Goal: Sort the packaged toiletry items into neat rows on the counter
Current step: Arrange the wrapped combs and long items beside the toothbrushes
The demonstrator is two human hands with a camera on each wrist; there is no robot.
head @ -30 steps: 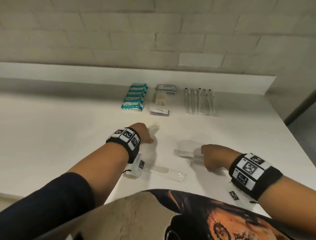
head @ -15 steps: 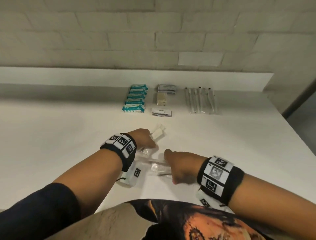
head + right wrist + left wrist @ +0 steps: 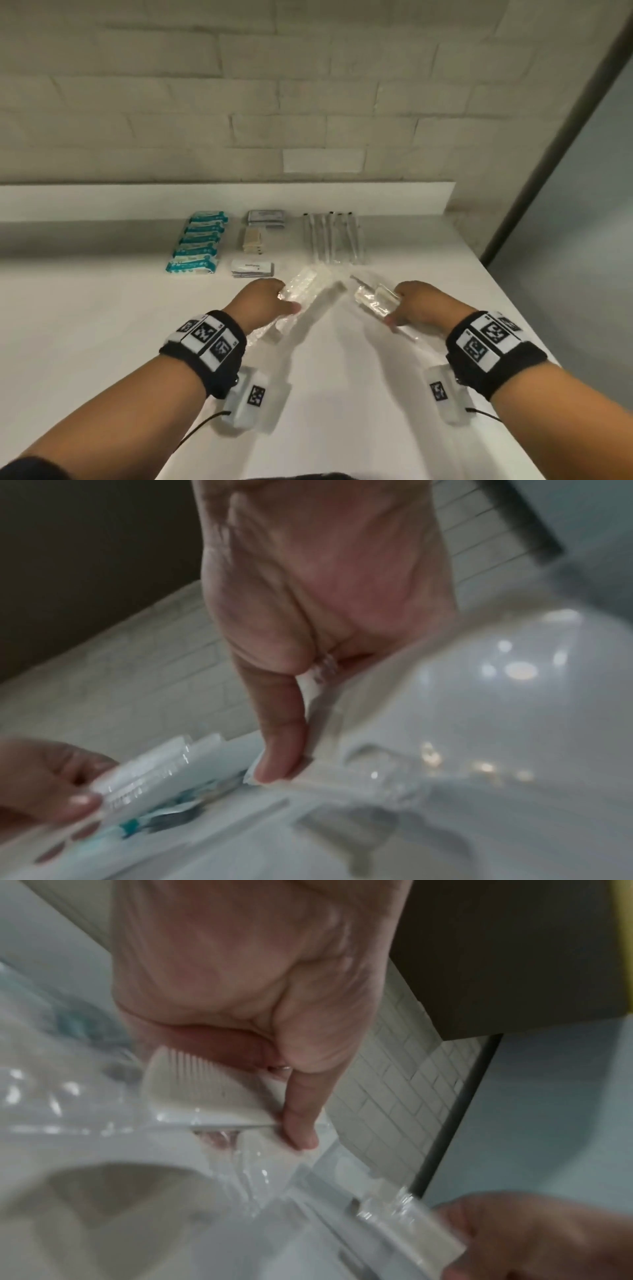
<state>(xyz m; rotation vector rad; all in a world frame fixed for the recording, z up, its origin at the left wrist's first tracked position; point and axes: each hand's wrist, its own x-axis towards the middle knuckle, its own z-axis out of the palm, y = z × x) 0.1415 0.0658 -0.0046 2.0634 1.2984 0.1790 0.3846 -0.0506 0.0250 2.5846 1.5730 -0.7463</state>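
Teal packets point(image 3: 193, 247) lay in a tidy row at the counter point(image 3: 85, 325) back; flat sachets point(image 3: 253, 268) beside them. Left hand point(image 3: 263, 301) pinched a clear-wrapped comb point(image 3: 301, 286), lifted off the counter. Right hand point(image 3: 416, 303) clasped another clear packet point(image 3: 375, 298), also raised. Both angled toward the wrapped sticks row point(image 3: 332, 241), likely to extend it.

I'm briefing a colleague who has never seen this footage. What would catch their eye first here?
Most likely the two hands raised over the middle of the white counter, the left hand and the right hand each gripping a clear-wrapped packet. The left packet holds a comb; the right packet is too blurred to identify. Behind them, by the wall, lie tidy rows: teal packs left, small packets centre, long clear sleeves right.
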